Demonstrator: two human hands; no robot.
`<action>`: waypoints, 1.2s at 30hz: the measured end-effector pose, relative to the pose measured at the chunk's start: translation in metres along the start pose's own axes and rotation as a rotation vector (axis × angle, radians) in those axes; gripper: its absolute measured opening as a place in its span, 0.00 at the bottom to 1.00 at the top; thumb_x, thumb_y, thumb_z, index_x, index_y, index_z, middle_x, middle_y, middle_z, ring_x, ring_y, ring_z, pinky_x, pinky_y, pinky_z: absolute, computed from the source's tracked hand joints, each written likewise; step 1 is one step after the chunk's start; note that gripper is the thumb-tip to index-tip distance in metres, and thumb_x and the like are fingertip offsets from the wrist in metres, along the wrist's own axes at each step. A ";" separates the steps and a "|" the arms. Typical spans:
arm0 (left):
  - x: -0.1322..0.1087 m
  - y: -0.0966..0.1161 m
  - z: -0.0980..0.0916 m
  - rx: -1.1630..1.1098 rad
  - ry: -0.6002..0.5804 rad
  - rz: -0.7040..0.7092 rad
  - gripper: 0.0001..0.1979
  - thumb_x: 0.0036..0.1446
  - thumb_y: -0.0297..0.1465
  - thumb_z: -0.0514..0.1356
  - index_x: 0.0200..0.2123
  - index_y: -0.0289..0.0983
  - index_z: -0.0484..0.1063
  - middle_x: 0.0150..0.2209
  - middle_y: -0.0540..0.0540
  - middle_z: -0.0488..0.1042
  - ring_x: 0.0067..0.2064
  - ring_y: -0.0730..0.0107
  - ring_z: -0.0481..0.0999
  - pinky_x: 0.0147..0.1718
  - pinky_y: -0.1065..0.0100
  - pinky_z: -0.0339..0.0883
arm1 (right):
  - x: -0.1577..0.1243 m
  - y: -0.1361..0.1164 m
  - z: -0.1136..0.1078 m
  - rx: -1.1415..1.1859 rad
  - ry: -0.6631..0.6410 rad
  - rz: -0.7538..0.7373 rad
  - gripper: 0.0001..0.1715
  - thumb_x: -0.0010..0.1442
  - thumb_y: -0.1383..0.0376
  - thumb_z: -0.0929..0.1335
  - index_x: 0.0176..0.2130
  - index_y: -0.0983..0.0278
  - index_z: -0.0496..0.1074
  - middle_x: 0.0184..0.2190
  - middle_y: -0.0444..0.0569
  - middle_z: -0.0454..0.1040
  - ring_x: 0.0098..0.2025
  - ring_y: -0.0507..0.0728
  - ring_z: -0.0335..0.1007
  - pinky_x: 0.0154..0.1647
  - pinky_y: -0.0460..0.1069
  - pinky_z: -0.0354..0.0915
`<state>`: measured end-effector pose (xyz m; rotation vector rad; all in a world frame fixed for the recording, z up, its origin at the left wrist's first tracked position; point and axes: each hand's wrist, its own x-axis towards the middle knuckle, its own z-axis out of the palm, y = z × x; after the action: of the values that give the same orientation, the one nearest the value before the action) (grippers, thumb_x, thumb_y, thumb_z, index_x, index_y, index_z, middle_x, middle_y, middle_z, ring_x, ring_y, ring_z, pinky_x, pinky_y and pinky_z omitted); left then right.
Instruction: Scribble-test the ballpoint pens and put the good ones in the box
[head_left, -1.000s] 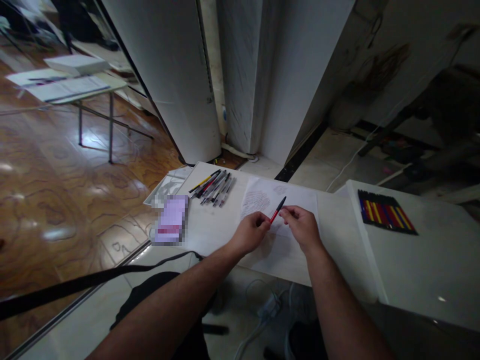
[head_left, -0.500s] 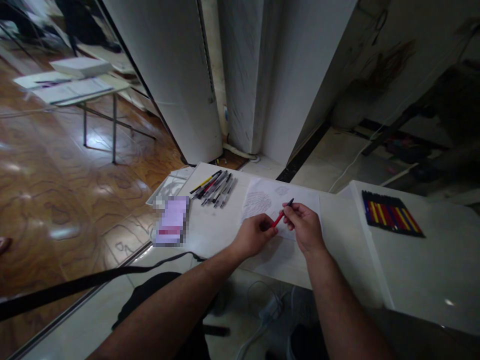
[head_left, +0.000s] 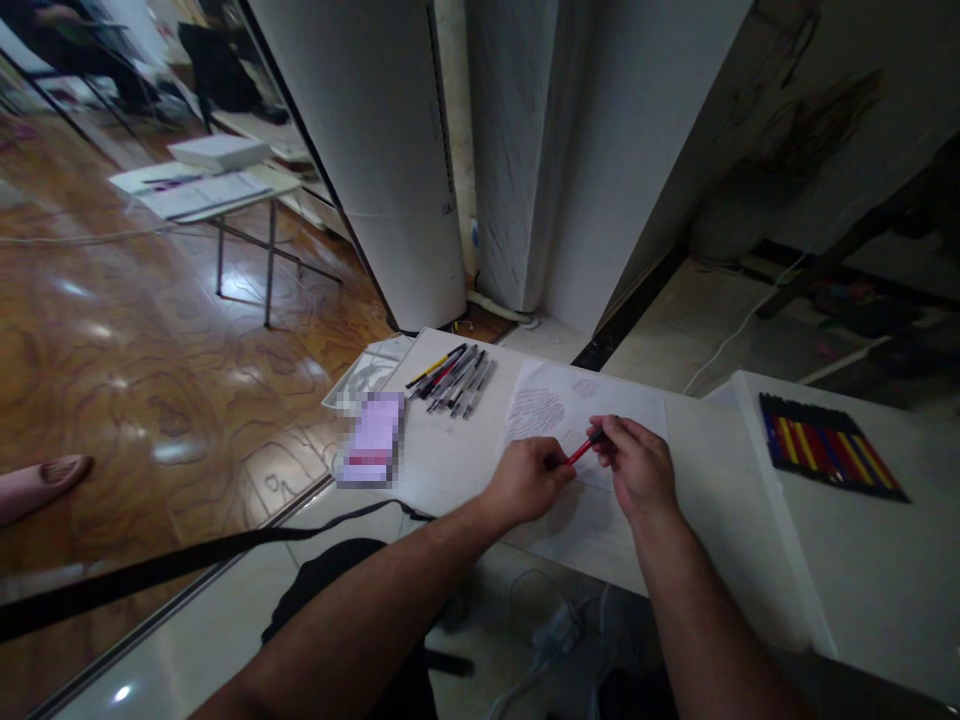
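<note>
A red pen [head_left: 581, 451] with a dark end is held between both hands over a sheet of paper [head_left: 541, 385] bearing handwriting. My left hand [head_left: 531, 478] pinches the pen's red end. On the other side, my right hand [head_left: 636, 462] has its fingers closed round the dark end. To the left of the paper lies a loose pile of pens [head_left: 454, 378], mostly clear and black, one of them yellow. Further left a phone [head_left: 375, 438], blurred out, rests at the table edge.
The white table [head_left: 697, 480] meets a raised surface at right, holding a flat set of coloured pens [head_left: 832, 445]. A tall white cabinet [head_left: 382, 150] stands behind. A small folding table [head_left: 202, 195], a pink shoe [head_left: 45, 483] and a seated person are at left.
The view has swung left, so the scene sits further right. The pink shoe shows more. My right fingers now cover more of the pen's dark end, and the pen lies flatter.
</note>
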<state>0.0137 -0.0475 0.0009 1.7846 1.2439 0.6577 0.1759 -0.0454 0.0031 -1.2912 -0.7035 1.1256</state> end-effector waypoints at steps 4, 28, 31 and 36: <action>0.000 0.001 -0.002 -0.023 -0.040 0.006 0.09 0.53 0.33 0.59 0.31 0.36 0.77 0.26 0.48 0.75 0.27 0.70 0.68 0.27 0.70 0.56 | 0.000 -0.001 0.000 -0.003 -0.007 0.010 0.16 0.49 0.57 0.74 0.33 0.67 0.79 0.26 0.51 0.76 0.24 0.50 0.65 0.18 0.44 0.54; 0.003 0.002 -0.003 -0.244 0.145 -0.131 0.15 0.54 0.39 0.60 0.38 0.35 0.79 0.29 0.45 0.77 0.30 0.69 0.72 0.30 0.69 0.62 | -0.010 0.008 -0.005 -0.350 -0.316 0.073 0.22 0.50 0.51 0.73 0.38 0.66 0.78 0.21 0.46 0.69 0.20 0.50 0.58 0.17 0.45 0.53; 0.012 0.002 -0.011 -0.564 0.167 -0.179 0.16 0.53 0.34 0.60 0.42 0.33 0.78 0.30 0.45 0.77 0.29 0.72 0.70 0.29 0.70 0.61 | -0.013 0.006 0.000 -0.388 -0.455 0.081 0.21 0.54 0.52 0.71 0.38 0.67 0.78 0.20 0.44 0.67 0.19 0.49 0.55 0.17 0.45 0.52; 0.020 -0.001 -0.019 -0.904 0.078 -0.218 0.19 0.48 0.36 0.64 0.41 0.29 0.78 0.23 0.49 0.69 0.23 0.77 0.63 0.24 0.71 0.54 | -0.016 0.006 0.008 -0.439 -0.580 0.050 0.16 0.58 0.56 0.68 0.37 0.65 0.78 0.20 0.42 0.66 0.19 0.47 0.52 0.18 0.44 0.50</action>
<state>0.0056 -0.0228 0.0085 0.8718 0.9367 0.9674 0.1618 -0.0582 0.0017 -1.3487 -1.4148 1.4580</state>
